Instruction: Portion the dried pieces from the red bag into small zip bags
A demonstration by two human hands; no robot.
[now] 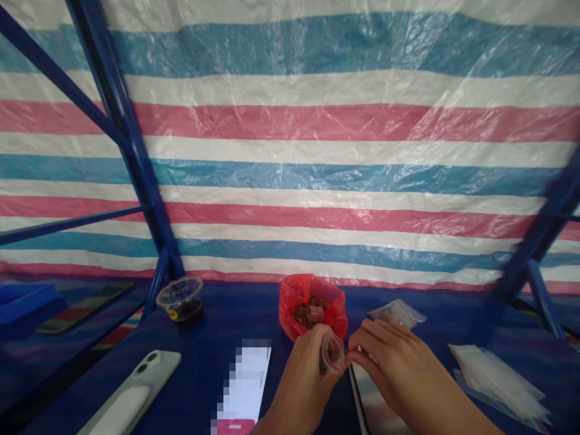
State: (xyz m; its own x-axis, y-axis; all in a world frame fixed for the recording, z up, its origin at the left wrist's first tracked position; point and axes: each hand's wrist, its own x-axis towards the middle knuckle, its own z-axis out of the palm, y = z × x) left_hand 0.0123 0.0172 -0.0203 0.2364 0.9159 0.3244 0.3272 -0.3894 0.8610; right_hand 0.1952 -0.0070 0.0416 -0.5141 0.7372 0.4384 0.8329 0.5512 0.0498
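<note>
My left hand (304,379) is wrapped round a small clear plastic cup (333,353). The cup tilts toward me, and some brown material shows inside. Thumb and fingers of my right hand (395,361) are pinched together beside the cup's rim; what they hold, if anything, is too small to make out. Just beyond my hands stands an open red plastic bag (290,302) with brown crumbly bits (301,313) and another small clear cup (316,313) in it. Behind my right hand lies a small zip bag (399,312) with something in it.
Flat zip bags (502,380) lie at the right. A flat shiny device (371,393) sits under my right hand. To the left are a lit phone (244,380), a pale phone (136,386) and a lidded tub (180,299) of dark liquid. Blue metal posts (136,163) frame a striped sheet (339,151).
</note>
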